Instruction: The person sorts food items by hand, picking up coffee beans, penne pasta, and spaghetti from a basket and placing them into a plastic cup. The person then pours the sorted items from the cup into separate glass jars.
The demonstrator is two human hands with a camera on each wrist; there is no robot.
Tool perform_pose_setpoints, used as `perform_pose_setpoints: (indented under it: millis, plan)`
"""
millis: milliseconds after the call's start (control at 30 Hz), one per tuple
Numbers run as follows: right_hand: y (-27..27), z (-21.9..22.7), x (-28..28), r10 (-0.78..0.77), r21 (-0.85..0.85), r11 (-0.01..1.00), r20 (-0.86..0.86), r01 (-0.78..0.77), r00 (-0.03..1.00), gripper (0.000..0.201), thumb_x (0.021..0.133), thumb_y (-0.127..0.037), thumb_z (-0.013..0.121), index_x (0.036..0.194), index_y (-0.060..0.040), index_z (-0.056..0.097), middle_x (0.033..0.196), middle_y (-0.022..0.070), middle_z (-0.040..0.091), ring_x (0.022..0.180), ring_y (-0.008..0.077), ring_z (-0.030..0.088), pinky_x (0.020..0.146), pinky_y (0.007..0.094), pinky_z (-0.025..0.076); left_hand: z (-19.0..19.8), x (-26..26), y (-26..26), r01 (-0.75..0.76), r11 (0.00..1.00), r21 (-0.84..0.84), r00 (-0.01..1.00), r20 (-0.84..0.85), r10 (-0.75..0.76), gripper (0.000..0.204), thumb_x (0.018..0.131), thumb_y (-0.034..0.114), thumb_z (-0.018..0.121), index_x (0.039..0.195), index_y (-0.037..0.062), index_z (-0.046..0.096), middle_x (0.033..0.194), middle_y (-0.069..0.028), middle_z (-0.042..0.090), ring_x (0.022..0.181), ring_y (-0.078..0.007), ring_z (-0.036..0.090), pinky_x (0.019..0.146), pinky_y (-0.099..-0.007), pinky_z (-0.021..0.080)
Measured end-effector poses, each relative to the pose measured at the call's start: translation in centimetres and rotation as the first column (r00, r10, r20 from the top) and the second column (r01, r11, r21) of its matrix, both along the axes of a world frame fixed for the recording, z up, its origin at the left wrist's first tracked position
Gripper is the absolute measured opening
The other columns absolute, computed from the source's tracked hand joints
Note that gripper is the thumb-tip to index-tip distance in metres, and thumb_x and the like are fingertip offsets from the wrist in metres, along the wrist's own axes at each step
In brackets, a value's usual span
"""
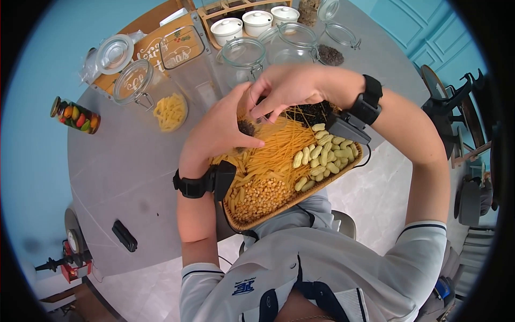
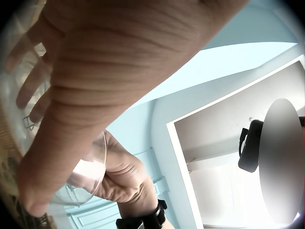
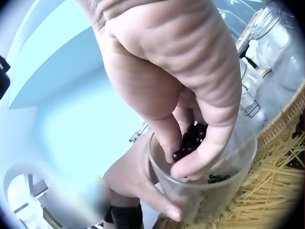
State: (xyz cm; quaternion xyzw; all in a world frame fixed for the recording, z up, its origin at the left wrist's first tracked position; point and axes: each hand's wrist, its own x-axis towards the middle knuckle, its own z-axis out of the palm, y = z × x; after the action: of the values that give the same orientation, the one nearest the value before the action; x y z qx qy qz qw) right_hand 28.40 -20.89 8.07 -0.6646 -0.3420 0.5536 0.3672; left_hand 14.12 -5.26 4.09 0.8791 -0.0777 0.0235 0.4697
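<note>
Hands at work over a wicker basket (image 1: 301, 199). The left hand (image 1: 214, 126) was curved around the side of a clear cup (image 3: 205, 200), thumb spread apart from the fingers. The right hand (image 1: 295, 86) reached into the cup's mouth with fingertips drawn together, grasping a cluster of dark beans (image 3: 190, 138); a few small dark pieces lay lower in the cup. The cup was held between the hands, above the far left part of the basket.

The basket held spaghetti (image 1: 284, 147) across its middle, black beans (image 1: 314, 114) at the far right, peanuts (image 1: 328, 155) at the right, short pasta (image 1: 236, 166) at the left and corn (image 1: 257, 198) at the near left. Beyond it stood open glass jars (image 1: 244, 56) and three white lidded pots (image 1: 226, 32) on a wooden rack. At the left, a jar of short pasta (image 1: 170, 112) stood near a closed jar of colourful contents (image 1: 80, 118). A black case (image 1: 124, 235) lay on the near left of the table (image 1: 129, 182).

Writing: a wooden board (image 1: 147, 51) at the far left bore white script, partly hidden and only partly legible. The shirt (image 1: 322, 268) bore a blue emblem whose small lettering could not be read.
</note>
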Motion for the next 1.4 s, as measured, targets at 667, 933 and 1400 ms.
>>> perform_pose_setpoints:
  millis: [667, 933, 1400]
  plan:
    - [-8.9, -3.6, 6.3, -0.050, -0.094, 0.987, 0.575, 0.127, 0.817, 0.017, 0.088, -0.001, 0.070, 0.105, 0.0034, 0.072, 0.099, 0.0108, 0.073, 0.092, 0.0188, 0.071, 0.082, 0.0301, 0.059, -0.3, -0.1, 0.5, -0.011, 1.000, 0.000, 0.999, 0.051, 0.011, 0.106, 0.059, 0.027, 0.092, 0.148, 0.0067, 0.037, 0.133, -0.0243, 0.058, 0.128, -0.0364, 0.055, 0.106, -0.0423, 0.044]
    - [-10.2, -9.6, 4.5, 0.017, -0.004, 1.000, 0.875, -0.028, 0.485, 0.046, 0.078, 0.010, 0.068, 0.122, -0.0039, 0.066, 0.127, 0.0148, 0.061, 0.118, 0.0358, 0.059, 0.102, 0.0415, 0.049, 0.0, -0.2, 0.3, -0.011, 1.000, 0.017, 0.999, -0.030, 0.011, 0.106, 0.060, 0.026, 0.093, 0.149, 0.0126, 0.038, 0.137, -0.0185, 0.057, 0.129, -0.0321, 0.053, 0.111, -0.0421, 0.040]
    - [-10.2, -9.5, 5.5, 0.155, -0.042, 0.972, 0.850, -0.230, 0.503, 0.039, 0.076, 0.011, 0.070, 0.108, -0.0050, 0.056, 0.118, 0.0107, 0.054, 0.115, 0.0361, 0.057, 0.096, 0.0449, 0.048, -0.5, 0.0, 0.1, 0.001, 1.000, 0.011, 0.999, 0.049, -0.001, 0.104, 0.057, 0.024, 0.092, 0.145, 0.0057, 0.040, 0.127, -0.0215, 0.062, 0.121, -0.0356, 0.059, 0.103, -0.0408, 0.046]
